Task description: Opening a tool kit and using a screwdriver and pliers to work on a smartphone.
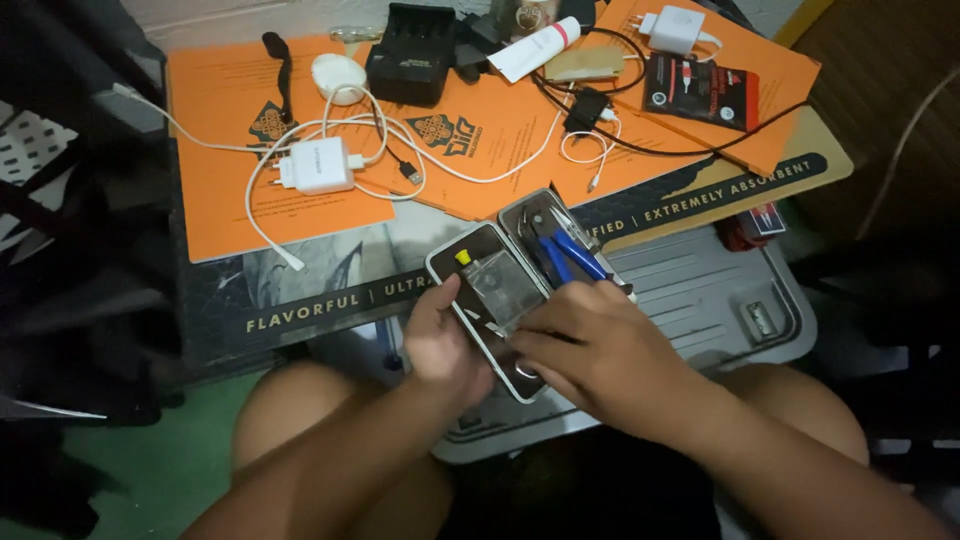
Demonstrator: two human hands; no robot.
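The open tool case (pixel 497 285) lies at picture centre, its long axis running from ten o'clock to four o'clock, blue-handled pliers (pixel 565 255) inside. The left hand (pixel 440 340) grips its seven-o'clock edge; the right hand (pixel 590 350) rests fingers on its four-o'clock end.

Both forearms come up from bottom of frame, bare, angled in twd centre over bent bare knees. Left hand (pixel 440 340): palm turned inward, fingers curled, thumb up along its upper edge, gripping from the left side. Right hand (pixel 590 345): back of hand up, wrist bent, fingers pointing left and pressed flat down, knuckles raised. The 2 hands sit just beside each other, fingertips nearly meeting
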